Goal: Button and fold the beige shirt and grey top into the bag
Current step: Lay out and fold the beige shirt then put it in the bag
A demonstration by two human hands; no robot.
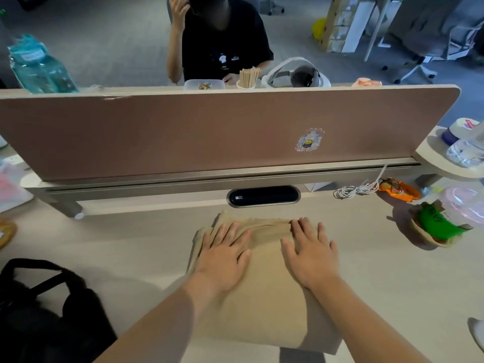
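Beige shirt (264, 279) lay folded on bench (379, 279), centre front. Left hand (222, 254) and right hand (310, 254) both pressed flat on it, fingers straight, grasping nothing. Black bag (44, 310) sat near left.

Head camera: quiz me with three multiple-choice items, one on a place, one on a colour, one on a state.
1. Where is the bag, seen from the shirt? A) to its left B) to its right C) on top of it
2. What colour is the bag? A) black B) red C) white
3. How do the left hand and right hand lie? A) as fists B) flat on the shirt C) pinching a button
Answers: 1 A, it shows at the lower left; 2 A, it is dark all over; 3 B, the fingers are straight on the folded cloth.
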